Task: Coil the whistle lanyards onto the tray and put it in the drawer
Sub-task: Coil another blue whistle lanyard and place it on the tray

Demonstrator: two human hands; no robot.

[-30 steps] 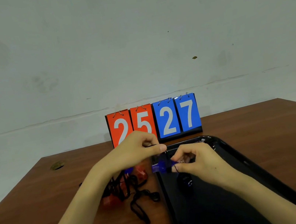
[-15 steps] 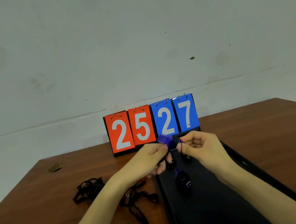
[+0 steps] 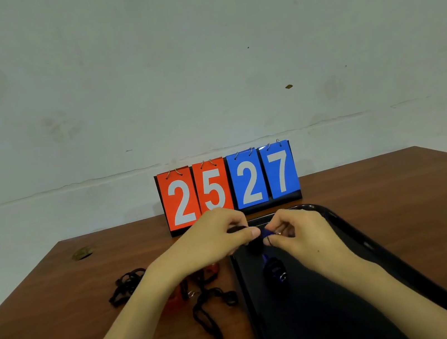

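A black tray [image 3: 382,258] lies on the brown table [image 3: 394,186], right of centre. Over its far left corner my left hand [image 3: 213,241] and my right hand [image 3: 297,234] meet, both pinching a blue whistle [image 3: 267,232] and its black lanyard. The whistle is mostly hidden between my fingertips. Another blue whistle with a coiled black lanyard [image 3: 275,272] rests on the tray just below my hands. Left of the tray, loose black lanyards [image 3: 207,312] and red whistles [image 3: 175,297] lie on the table, partly under my left forearm.
A flip scoreboard [image 3: 228,186] reading 25 and 27 stands at the table's back edge, just behind my hands. One more tangled black lanyard [image 3: 126,284] lies further left. A small hole [image 3: 83,253] marks the table's far left. No drawer shows.
Both hands lowered slightly toward the tray's far corner. The blue whistle, held up in plain sight half a second ago, is now tucked between my fingertips.
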